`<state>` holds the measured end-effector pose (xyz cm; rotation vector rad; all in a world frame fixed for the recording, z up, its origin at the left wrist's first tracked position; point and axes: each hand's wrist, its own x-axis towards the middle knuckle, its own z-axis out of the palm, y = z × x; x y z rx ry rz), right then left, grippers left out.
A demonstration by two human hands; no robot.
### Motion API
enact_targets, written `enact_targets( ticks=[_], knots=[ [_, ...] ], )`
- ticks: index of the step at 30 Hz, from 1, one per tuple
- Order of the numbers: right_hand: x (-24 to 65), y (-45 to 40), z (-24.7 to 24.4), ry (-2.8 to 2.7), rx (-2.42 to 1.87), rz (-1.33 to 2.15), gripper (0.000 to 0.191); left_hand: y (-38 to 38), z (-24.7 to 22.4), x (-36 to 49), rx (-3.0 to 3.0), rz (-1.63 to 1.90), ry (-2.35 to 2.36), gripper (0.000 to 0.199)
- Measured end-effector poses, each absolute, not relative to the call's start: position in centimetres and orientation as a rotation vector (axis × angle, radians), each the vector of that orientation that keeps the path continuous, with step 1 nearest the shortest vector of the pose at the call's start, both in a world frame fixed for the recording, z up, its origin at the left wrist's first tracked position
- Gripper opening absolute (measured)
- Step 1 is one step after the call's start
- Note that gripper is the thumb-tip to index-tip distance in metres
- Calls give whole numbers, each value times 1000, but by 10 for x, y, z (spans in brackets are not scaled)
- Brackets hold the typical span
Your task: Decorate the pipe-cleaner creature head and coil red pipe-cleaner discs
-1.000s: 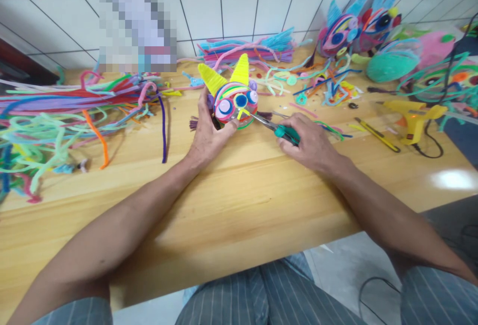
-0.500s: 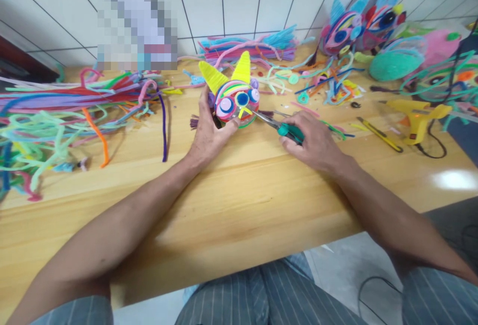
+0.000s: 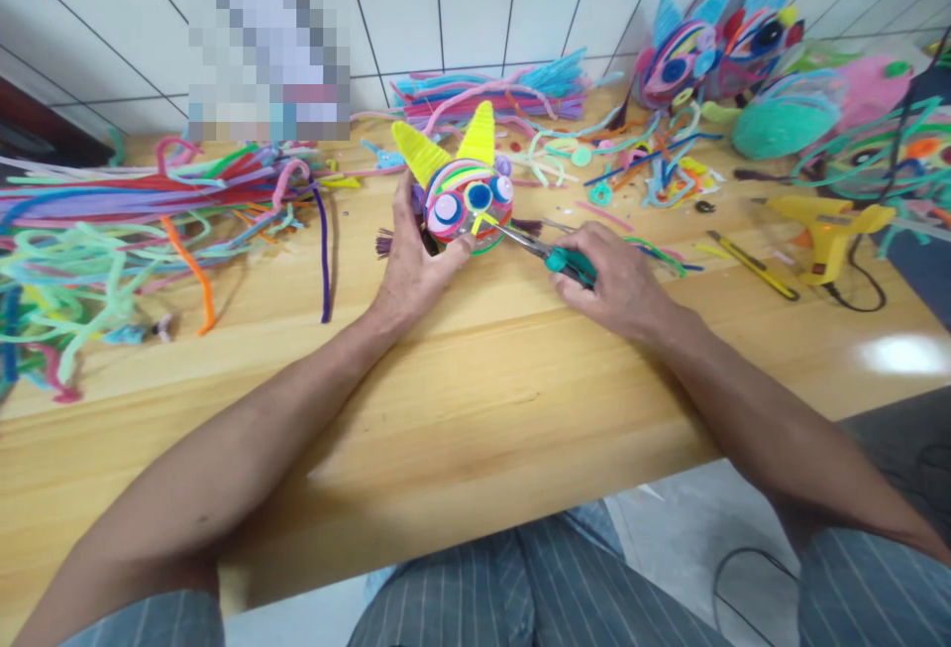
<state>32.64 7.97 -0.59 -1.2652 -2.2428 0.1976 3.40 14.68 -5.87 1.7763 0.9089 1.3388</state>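
Note:
My left hand [image 3: 416, 266] is closed around the left side and lower edge of a colourful pipe-cleaner animal head [image 3: 467, 199]. The head has two yellow pointed ears, round eyes in white, pink and blue, and dark bristly tufts at its sides. Gripped in my right hand [image 3: 613, 275] are long-nose pliers [image 3: 569, 266] with green and black handles. Their thin metal tips reach the front of the head, at a small bent yellow piece [image 3: 482, 221] below the blue disc. Whether the tips pinch that piece or only touch it, I cannot tell.
Heaps of pipe cleaners [image 3: 134, 196] lie on the left, with another bundle [image 3: 490, 92] at the back. To the right are a yellow utility knife [image 3: 754, 266], a yellow glue gun [image 3: 824, 231] with its cord, scattered scraps, and similar finished-looking heads [image 3: 676, 62] by the tiled wall.
The pliers' tips have moved slightly left, from the right edge of the head onto the yellow piece. My left hand keeps its hold on the head.

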Motion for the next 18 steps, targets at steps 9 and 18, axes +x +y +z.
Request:
enact_targets(
  ticks=[9, 18],
  knots=[
    [326, 79, -5, -2256, -1267, 167, 21, 146, -59, 34, 1785, 1339, 908, 104],
    [323, 81, -10, -2225, -1250, 152, 22, 150, -64, 34, 1756, 1354, 900, 104]
  ],
)
